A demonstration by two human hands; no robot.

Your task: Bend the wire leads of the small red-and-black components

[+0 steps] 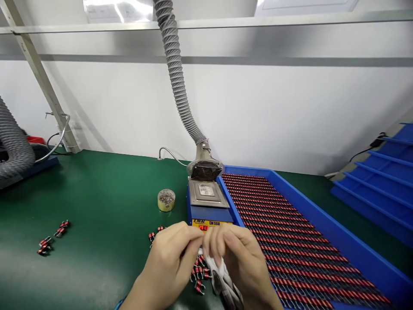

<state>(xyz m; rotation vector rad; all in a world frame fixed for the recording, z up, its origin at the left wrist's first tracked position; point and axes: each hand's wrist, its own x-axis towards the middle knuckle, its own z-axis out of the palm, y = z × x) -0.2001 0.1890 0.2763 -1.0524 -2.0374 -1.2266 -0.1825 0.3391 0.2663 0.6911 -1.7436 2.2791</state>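
Note:
My left hand (172,260) and my right hand (240,258) meet fingertip to fingertip in front of the soldering pot. The left thumb and fingers are pinched together; what lies between them is hidden. A crumpled white and grey cloth (222,275) hangs from the curled fingers of my right hand, with a bit of white showing close to the left fingertips. Several small red and black coils (199,273) with bent wire legs lie on the green table beneath and beside the hands. Behind them stands the blue soldering pot (209,214), its red digital display partly covered by my fingers.
Right of the pot is a blue tray (318,219) filled with rows of red components. A grey fume hose (179,77) ends above the pot. A round tin (166,200) stands to its left. Loose coils (45,245) lie far left; stacked blue trays (380,185) lean at right.

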